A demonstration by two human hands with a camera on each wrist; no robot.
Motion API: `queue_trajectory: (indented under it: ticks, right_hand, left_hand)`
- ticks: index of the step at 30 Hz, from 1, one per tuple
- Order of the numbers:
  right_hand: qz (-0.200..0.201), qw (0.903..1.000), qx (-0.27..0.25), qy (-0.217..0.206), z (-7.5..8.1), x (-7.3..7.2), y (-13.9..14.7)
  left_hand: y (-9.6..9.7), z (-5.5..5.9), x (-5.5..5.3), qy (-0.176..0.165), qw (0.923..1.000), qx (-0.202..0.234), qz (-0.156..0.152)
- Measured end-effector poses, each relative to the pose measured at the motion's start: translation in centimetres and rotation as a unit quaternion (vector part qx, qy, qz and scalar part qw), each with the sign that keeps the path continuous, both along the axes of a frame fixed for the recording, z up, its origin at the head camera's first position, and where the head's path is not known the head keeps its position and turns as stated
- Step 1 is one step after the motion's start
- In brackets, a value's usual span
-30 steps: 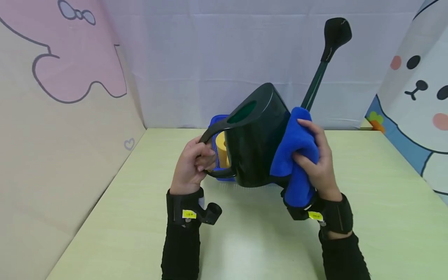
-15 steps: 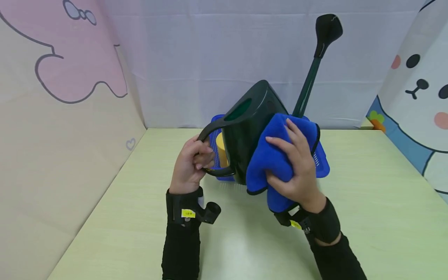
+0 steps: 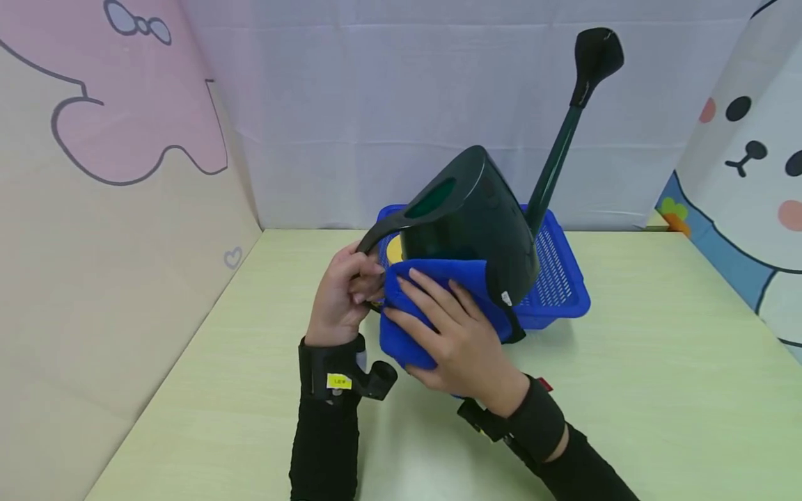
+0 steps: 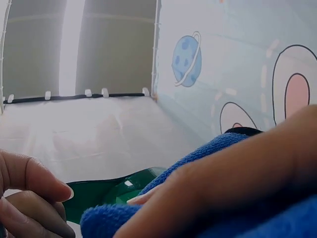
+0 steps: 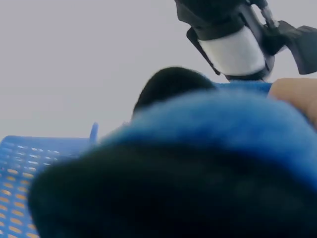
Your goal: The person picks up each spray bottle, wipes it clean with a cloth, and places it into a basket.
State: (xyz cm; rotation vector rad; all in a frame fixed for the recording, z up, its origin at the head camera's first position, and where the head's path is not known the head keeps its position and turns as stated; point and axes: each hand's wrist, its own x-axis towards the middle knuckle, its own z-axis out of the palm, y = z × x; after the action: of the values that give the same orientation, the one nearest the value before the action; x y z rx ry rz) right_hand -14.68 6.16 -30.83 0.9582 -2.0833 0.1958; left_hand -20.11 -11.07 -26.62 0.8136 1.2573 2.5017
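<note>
A dark green watering can (image 3: 476, 229) is held tilted over the table, its long spout and black rose pointing up to the right. My left hand (image 3: 344, 296) grips the can's handle (image 3: 388, 226) with curled fingers. My right hand (image 3: 454, 341) holds a blue cloth (image 3: 407, 348) with dark edging against the lower, handle side of the can, close beside the left hand. In the left wrist view, the blue cloth (image 4: 111, 218) and a right-hand finger (image 4: 223, 183) overlap the green can (image 4: 89, 196). Blurred cloth (image 5: 223, 119) fills much of the right wrist view.
Behind the can a blue plastic basket (image 3: 554, 271) stands on the pale table (image 3: 658, 348). Something yellow (image 3: 394, 250) shows inside its left end, mostly hidden by the can. A white curtain (image 3: 313, 125) hangs behind; printed panels flank both sides.
My right hand has moved the cloth leftward and down, from the spout side across the can to near the handle. The basket's right end has come into view. The left hand keeps its grip.
</note>
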Motion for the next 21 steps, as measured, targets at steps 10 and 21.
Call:
queue_trajectory:
  ticks: [10, 21]
  right_hand:
    - [0.106, 0.9518, -0.287, -0.018, 1.2, -1.1, 3.5]
    - [0.155, 0.8116, -0.517, -0.224, 2.2, -1.6, 8.4]
  left_hand:
    - [0.0, 0.2, 0.1, -0.010, 0.9999, -0.010, -0.007]
    - [-0.3, 0.2, 0.2, -0.003, 0.9993, -0.027, -0.027]
